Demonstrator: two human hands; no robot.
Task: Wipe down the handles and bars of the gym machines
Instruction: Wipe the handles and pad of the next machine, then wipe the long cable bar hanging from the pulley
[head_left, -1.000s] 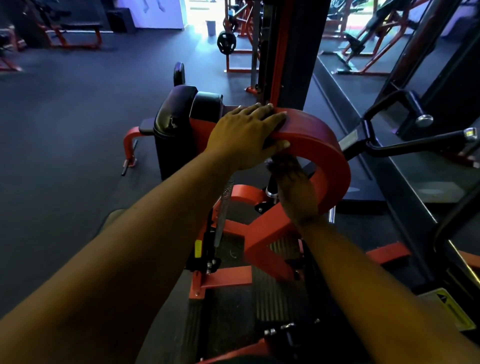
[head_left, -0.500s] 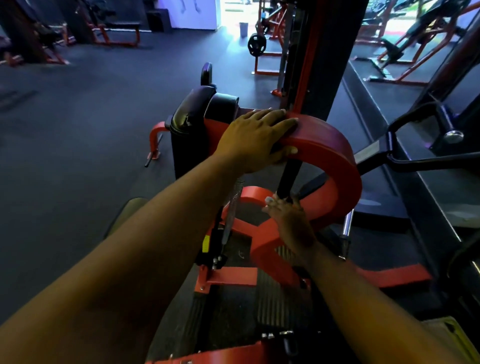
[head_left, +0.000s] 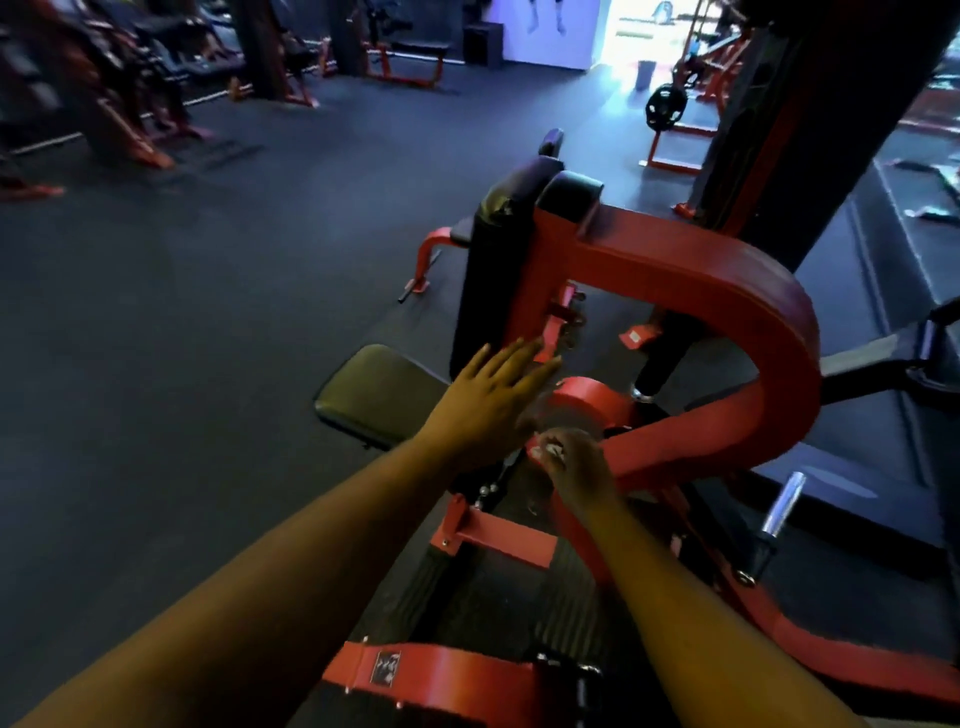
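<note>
The red curved bar (head_left: 769, 291) of the gym machine loops from the black back pads (head_left: 498, 260) round to the right and down to a round red hub (head_left: 592, 405). My left hand (head_left: 493, 400) hangs free with straight fingers beside the red upright, left of the hub, and holds nothing. My right hand (head_left: 576, 473) sits low at the hub where the bar's lower end meets it. Its fingers are curled and pinch something small and pale (head_left: 550, 450), which looks like a wipe; blur hides its shape.
A dark seat pad (head_left: 374, 395) lies left of my left hand. A chrome peg (head_left: 782, 504) sticks up at the lower right. A black column (head_left: 810, 130) rises behind the bar. A weight plate (head_left: 666, 108) and other red machines stand far back across the dark floor.
My left hand has come off the top of the red curved bar and dropped down beside the upright. My right hand has slid lower to the hub. The view has swung left.
</note>
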